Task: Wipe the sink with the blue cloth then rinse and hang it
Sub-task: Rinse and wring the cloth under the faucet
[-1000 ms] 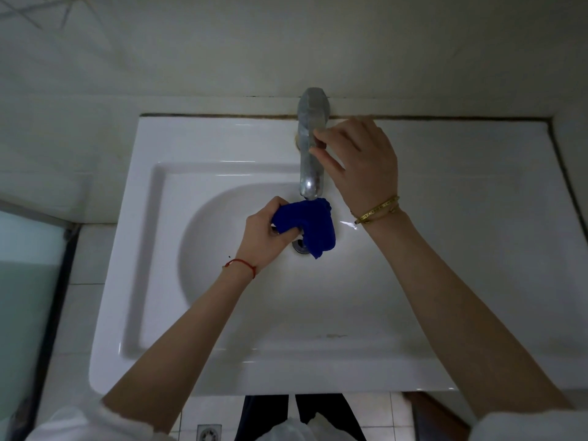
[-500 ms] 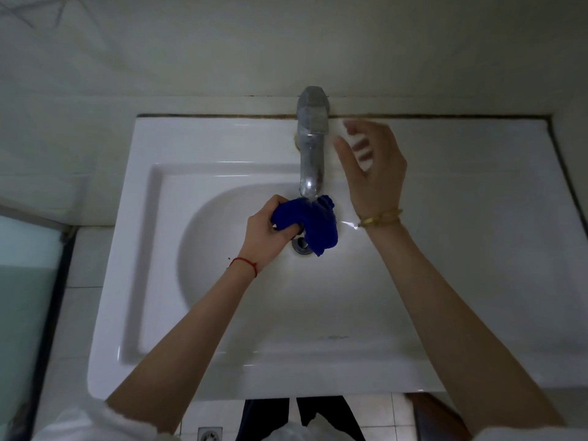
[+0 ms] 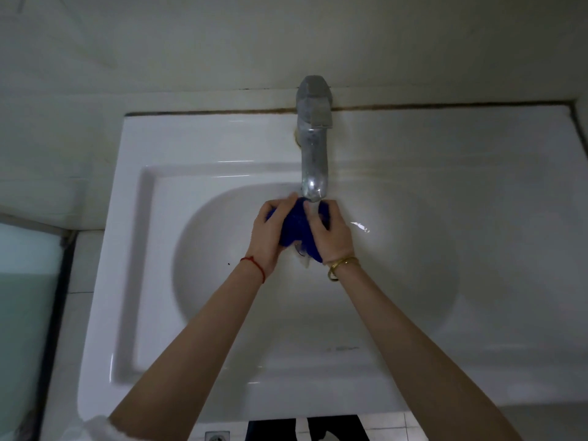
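The blue cloth [image 3: 299, 229] is bunched up under the spout of the metal faucet [image 3: 314, 148], over the middle of the white sink [image 3: 222, 173]. My left hand [image 3: 270, 232] grips its left side and my right hand [image 3: 331, 232] grips its right side, fingers curled round it. Water runs off the cloth's lower end toward the drain, which the cloth and hands mostly hide.
A pale wall rises behind the sink, with a dark grimy seam [image 3: 206, 112] along the back edge. A frosted glass panel [image 3: 25, 297] stands to the left. Tiled floor [image 3: 385, 428] shows below the sink's front rim.
My right hand has left the faucet handle and come down onto the cloth, gripping it beside my left hand. The cloth stays under the spout.
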Available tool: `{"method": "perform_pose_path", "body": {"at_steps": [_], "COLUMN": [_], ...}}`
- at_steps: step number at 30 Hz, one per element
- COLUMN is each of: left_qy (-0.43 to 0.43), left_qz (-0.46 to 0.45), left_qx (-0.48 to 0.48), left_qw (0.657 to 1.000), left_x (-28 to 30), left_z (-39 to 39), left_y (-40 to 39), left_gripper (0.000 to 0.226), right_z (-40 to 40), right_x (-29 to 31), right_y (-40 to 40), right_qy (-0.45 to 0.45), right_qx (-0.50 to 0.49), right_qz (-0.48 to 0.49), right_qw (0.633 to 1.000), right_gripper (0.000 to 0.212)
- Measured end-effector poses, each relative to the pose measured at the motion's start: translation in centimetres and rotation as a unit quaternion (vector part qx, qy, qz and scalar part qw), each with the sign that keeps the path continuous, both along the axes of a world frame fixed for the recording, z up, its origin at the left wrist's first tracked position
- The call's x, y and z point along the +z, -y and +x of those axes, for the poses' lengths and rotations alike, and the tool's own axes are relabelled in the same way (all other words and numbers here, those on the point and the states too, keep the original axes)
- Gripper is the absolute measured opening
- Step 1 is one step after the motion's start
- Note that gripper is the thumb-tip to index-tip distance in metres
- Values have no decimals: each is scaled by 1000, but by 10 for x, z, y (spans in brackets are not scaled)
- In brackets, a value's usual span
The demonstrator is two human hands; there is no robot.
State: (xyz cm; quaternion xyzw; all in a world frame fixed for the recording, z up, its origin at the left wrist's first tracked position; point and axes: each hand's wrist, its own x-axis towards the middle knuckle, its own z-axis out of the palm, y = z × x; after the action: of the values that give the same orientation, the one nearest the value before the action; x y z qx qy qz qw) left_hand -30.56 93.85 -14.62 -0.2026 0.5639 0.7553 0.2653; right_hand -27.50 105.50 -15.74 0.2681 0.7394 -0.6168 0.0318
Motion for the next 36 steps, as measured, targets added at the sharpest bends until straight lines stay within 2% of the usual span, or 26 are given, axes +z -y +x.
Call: {"method": "perform_pose_path", "body": {"at_steps": [3, 5, 7, 9, 10, 12, 15, 19, 24, 28, 31, 34, 36], "left_qy": [-34, -39, -23, -11, -21, -77, -147, -112, -128, -122, -38, 140, 214], "left_qz": [-60, -46, -18, -12, -25, -98, -193, -217, -240, -218, -186, -130, -99], "left_qx": [43, 45, 51, 53, 46, 16, -34, 22, 77, 70, 59, 23, -23], "left_qw": [997, 997, 998, 998, 998, 992, 970, 969, 959, 966, 980, 981, 971], "left_x": [-6, -6, -3, -3, -5, -10, -14, -11, -8, -12, -11, -7, -1], "left_z": [-4, -5, -4, -2, -1, -1, -1, 3, 0, -6, -10, -12, -12], "left_y": [-6, -12, -20, -26, -28, -29, -26, -28, -33, -30, -28, -30, -28], "left_gripper": [11, 2, 4, 7, 8, 9, 7, 8, 13, 29, 35, 14, 35], "right_z": [1, 1, 1, 5, 8, 10, 5, -5, -9, -12, -9, -5, -1], "right_x": [-2, -4, -11, -17, -19, -22, -27, -18, -9, -6, -8, -5, -4], "right_y": [2, -4, -9, -11, -11, -13, -17, -3, 20, 20, 17, 11, 5], "right_qy": [-11, 19, 68, 111, 128, 129, 92, 68, 47, 15, -41, -75, -70], "right_qx": [-37, -78, -104, -106, -105, -120, -183, -198, -192, -190, -154, -118, -87], "right_qz": [15, -36, -149, -323, -387, -439, -385, -230, -65, -13, 17, 5, 13], "right_qw": [999, 996, 981, 934, 907, 881, 900, 950, 978, 981, 987, 990, 994], "right_gripper": [30, 29, 45, 73, 79, 67, 43, 20, 20, 40, 44, 32, 27]}}
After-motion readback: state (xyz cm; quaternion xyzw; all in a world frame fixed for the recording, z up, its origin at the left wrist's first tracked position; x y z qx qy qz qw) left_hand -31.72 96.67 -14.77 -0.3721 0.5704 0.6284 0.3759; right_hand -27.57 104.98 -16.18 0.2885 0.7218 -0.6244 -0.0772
